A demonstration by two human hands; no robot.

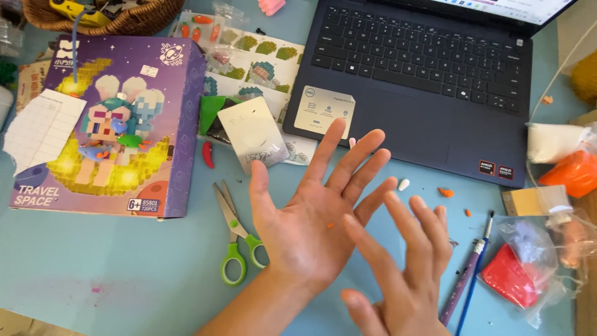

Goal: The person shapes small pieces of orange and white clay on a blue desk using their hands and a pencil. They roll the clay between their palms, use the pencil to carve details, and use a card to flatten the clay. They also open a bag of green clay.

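My left hand [311, 214] is held flat, palm up, over the light blue table [93, 267], fingers spread toward the laptop. A tiny orange speck sits on its palm. My right hand [407, 267] lies across it, fingers stretched out and resting on the left hand's fingers and palm edge. Neither hand holds anything. Green-handled scissors [235, 233] lie just left of my left wrist. A small white crumb [403, 184] and orange crumbs [446, 192] lie on the table past my fingertips.
A dark laptop [423, 81] stands open at the back. A purple toy box [109, 124] lies at left, a wicker basket [112, 15] behind it. Clear bags of red clay [510, 274], orange clay [572, 174] and white clay [553, 142] sit at right, beside two brushes [469, 274].
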